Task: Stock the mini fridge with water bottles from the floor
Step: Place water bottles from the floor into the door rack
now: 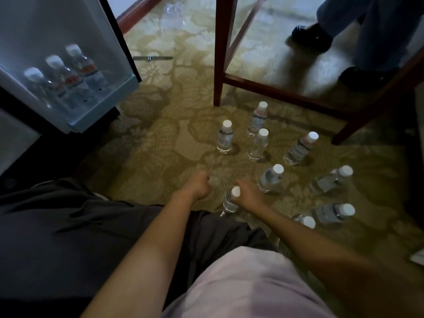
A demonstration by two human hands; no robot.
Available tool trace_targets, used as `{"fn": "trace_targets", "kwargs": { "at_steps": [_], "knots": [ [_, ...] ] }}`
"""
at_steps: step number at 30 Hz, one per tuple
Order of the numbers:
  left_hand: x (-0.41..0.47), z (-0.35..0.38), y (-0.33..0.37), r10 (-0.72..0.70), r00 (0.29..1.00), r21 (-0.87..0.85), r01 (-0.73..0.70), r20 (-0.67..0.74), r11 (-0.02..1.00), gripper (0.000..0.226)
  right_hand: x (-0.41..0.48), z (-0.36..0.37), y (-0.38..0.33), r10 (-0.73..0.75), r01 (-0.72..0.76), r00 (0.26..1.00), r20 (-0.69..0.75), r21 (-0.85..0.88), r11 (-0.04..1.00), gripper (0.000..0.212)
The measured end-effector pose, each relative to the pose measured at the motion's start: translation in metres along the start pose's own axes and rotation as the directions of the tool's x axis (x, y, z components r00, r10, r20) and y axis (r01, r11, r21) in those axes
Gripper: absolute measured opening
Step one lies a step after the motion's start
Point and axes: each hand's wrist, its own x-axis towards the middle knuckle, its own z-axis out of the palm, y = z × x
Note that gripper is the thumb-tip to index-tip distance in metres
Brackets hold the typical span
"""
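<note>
Bottles [259, 144] of water stand on the carpet [160, 145] near a chair leg [218, 65], all with white caps up, well apart from the fridge door [68, 26]. The right grip [245, 195] is clamped on the near bottle [229, 204], fingers curled around its neck just under the cap, and this bottle is low at the carpet, between the two hands. The left grip [199, 182] is curled together just beside it, and I see nothing inside it. These bottles look small and full, so I judge them light enough for one hand. The clear plastic wall is probably thin and smooth, so a hard squeeze may dent it. The stiff neck, or the labelled middle, seems the safest place to hold. The door shelf [103, 115] already carries three bottles in a row, upright, with free room at its near end.
</note>
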Motion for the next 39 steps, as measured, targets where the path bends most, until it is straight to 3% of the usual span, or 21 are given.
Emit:
{"fn": "trace_targets", "kwargs": {
  "at_steps": [12, 21, 28, 31, 34, 39],
  "knots": [
    [0.015, 0.001, -0.008, -0.032, 0.999, 0.038, 0.031, 0.012, 0.999, 0.039, 0.022, -0.014, -0.027, -0.176, 0.19, 0.98, 0.093, -0.166, 0.968, 0.031],
    [0.036, -0.041, -0.033, -0.012, 0.999, -0.105, 0.016, 0.034, 0.994, 0.059, 0.034, -0.075, -0.105, -0.462, 0.462, 0.886, 0.031, 0.016, 0.887, 0.019],
    [0.04, -0.103, -0.041, 0.106, 0.963, -0.423, -0.206, -0.248, 0.882, 0.048, 0.052, -0.124, -0.199, -0.687, 0.689, 0.725, -0.047, 0.018, 0.725, 0.024],
    [0.039, -0.132, -0.042, 0.114, 0.926, -0.434, -0.274, -0.359, 0.858, 0.056, 0.06, -0.14, -0.237, -0.735, 0.735, 0.677, -0.009, 0.018, 0.677, 0.023],
    [0.043, -0.161, -0.048, 0.092, 0.878, -0.447, -0.326, -0.469, 0.833, 0.067, 0.069, -0.15, -0.274, -0.755, 0.75, 0.655, -0.013, 0.126, 0.649, 0.024],
    [0.045, -0.206, -0.067, 0.057, 0.829, -0.414, -0.337, -0.557, 0.846, 0.065, 0.086, -0.153, -0.316, -0.768, 0.735, 0.639, -0.03, 0.318, 0.599, 0.03]
  ]
}}
